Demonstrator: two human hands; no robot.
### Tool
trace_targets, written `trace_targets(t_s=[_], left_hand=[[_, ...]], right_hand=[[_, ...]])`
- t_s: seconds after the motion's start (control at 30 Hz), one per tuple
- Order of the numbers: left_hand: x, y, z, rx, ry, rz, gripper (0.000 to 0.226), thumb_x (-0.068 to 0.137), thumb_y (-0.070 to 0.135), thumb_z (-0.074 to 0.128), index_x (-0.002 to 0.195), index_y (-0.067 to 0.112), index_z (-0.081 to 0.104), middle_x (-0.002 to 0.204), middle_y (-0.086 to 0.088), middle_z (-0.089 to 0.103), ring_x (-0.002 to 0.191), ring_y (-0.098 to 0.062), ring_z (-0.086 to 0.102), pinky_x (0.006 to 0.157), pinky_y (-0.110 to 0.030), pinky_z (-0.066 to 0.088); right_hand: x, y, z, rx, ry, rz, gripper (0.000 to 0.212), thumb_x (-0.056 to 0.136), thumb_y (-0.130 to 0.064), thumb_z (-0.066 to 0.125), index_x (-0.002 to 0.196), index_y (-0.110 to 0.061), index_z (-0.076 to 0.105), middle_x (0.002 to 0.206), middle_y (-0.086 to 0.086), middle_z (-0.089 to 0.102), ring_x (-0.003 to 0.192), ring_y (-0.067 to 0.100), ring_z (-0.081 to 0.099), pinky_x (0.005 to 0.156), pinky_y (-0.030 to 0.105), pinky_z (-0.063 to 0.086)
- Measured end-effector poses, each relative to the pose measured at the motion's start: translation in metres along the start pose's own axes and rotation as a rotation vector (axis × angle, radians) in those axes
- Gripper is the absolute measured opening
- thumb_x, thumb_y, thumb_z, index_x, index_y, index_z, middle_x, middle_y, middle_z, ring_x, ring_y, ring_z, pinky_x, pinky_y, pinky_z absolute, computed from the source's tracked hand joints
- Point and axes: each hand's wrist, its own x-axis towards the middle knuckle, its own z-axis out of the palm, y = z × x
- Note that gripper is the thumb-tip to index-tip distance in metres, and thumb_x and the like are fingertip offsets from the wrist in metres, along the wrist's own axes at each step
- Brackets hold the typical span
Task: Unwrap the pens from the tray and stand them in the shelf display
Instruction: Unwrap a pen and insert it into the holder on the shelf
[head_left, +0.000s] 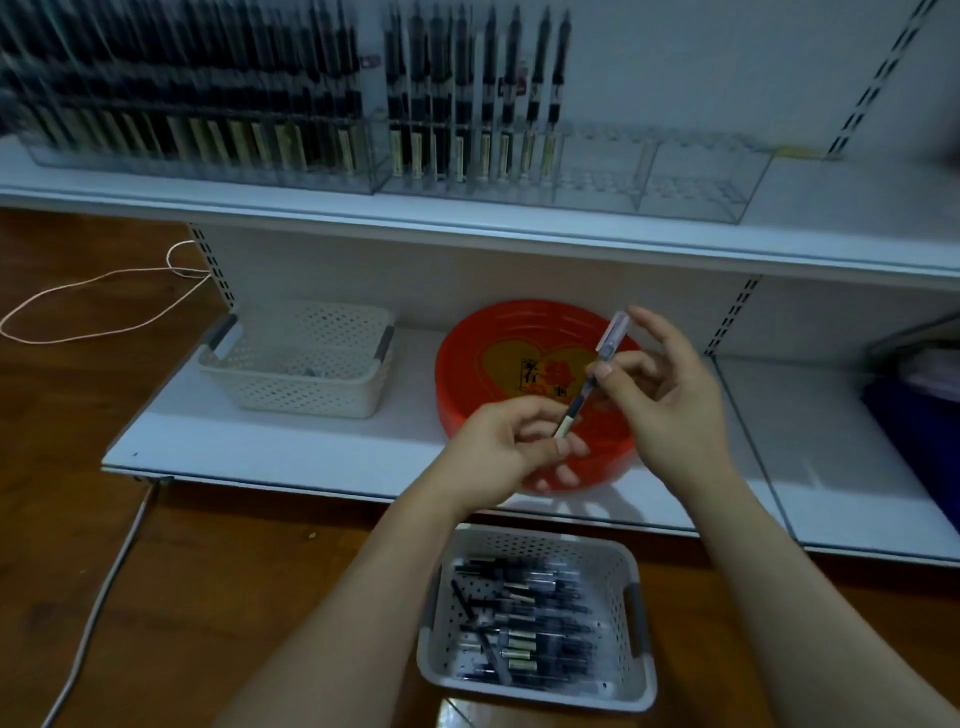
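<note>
I hold one pen (592, 374) tilted in front of the red tray (467, 374), its clear wrapper still on the upper end. My left hand (511, 447) pinches the pale lower end. My right hand (670, 395) grips the pen's middle between thumb and finger. A white basket (631, 701) on the floor below my arms holds several wrapped dark pens. On the upper shelf a clear display rack (696, 176) stands, its left part filled with upright pens (467, 104) and its right cells empty.
A second white basket (296, 384) sits on the lower shelf left of the red tray. A thin cord (93, 296) loops on the wooden floor at left. A blue box (914, 415) rests at the right end of the lower shelf.
</note>
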Motion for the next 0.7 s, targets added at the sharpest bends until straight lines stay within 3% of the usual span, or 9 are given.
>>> trace_targets(t_s=[0.13, 0.3, 0.43, 0.5, 0.57, 0.7], left_hand=[[0.006, 0.025, -0.004, 0.021, 0.001, 0.089, 0.019, 0.099, 0.0, 0.057, 0.113, 0.011, 0.062, 0.094, -0.008, 0.075, 0.071, -0.02, 0.071, 0.061, -0.026, 0.055], [0.009, 0.054, -0.011, 0.049, 0.015, 0.178, 0.017, 0.099, 0.001, 0.056, 0.11, 0.011, 0.065, 0.088, -0.008, 0.074, 0.066, -0.02, 0.067, 0.059, -0.026, 0.054], [0.009, 0.078, -0.01, 0.045, 0.064, 0.252, 0.019, 0.1, 0.005, 0.056, 0.117, 0.004, 0.064, 0.09, -0.015, 0.072, 0.065, -0.022, 0.067, 0.059, -0.029, 0.055], [0.012, 0.091, -0.01, 0.112, 0.169, 0.331, 0.019, 0.101, 0.011, 0.057, 0.117, 0.008, 0.067, 0.09, -0.012, 0.074, 0.065, -0.022, 0.069, 0.058, -0.031, 0.056], [0.016, 0.104, -0.013, 0.237, 0.332, 0.444, 0.016, 0.1, 0.018, 0.06, 0.113, 0.016, 0.069, 0.087, -0.002, 0.075, 0.067, -0.019, 0.072, 0.059, -0.032, 0.057], [0.021, 0.129, -0.026, 0.516, 0.669, 0.607, 0.02, 0.098, 0.026, 0.062, 0.116, 0.021, 0.069, 0.099, 0.012, 0.07, 0.092, -0.003, 0.065, 0.077, -0.028, 0.056]], right_hand=[[0.016, -0.024, -0.002, -0.034, -0.027, -0.062, 0.055, 0.091, 0.006, 0.067, 0.135, -0.022, 0.05, 0.081, 0.009, 0.067, 0.077, 0.012, 0.067, 0.078, 0.022, 0.056], [0.032, -0.055, 0.001, -0.086, -0.024, -0.16, 0.051, 0.089, 0.005, 0.068, 0.127, -0.024, 0.049, 0.075, 0.002, 0.063, 0.071, 0.012, 0.063, 0.074, 0.033, 0.056], [0.045, -0.076, 0.002, -0.076, 0.001, -0.242, 0.053, 0.091, 0.003, 0.067, 0.13, -0.026, 0.048, 0.075, 0.0, 0.061, 0.077, 0.03, 0.068, 0.079, 0.048, 0.059], [0.055, -0.089, 0.003, -0.061, 0.052, -0.299, 0.052, 0.091, 0.002, 0.066, 0.132, -0.024, 0.046, 0.074, 0.002, 0.059, 0.076, 0.031, 0.068, 0.077, 0.048, 0.06], [0.067, -0.106, 0.005, -0.029, 0.123, -0.364, 0.051, 0.093, 0.002, 0.065, 0.132, -0.022, 0.044, 0.074, 0.001, 0.059, 0.074, 0.023, 0.07, 0.076, 0.039, 0.062], [0.093, -0.14, 0.012, -0.012, 0.221, -0.465, 0.048, 0.096, -0.005, 0.063, 0.135, -0.02, 0.04, 0.084, 0.01, 0.064, 0.079, 0.02, 0.072, 0.075, 0.032, 0.061]])
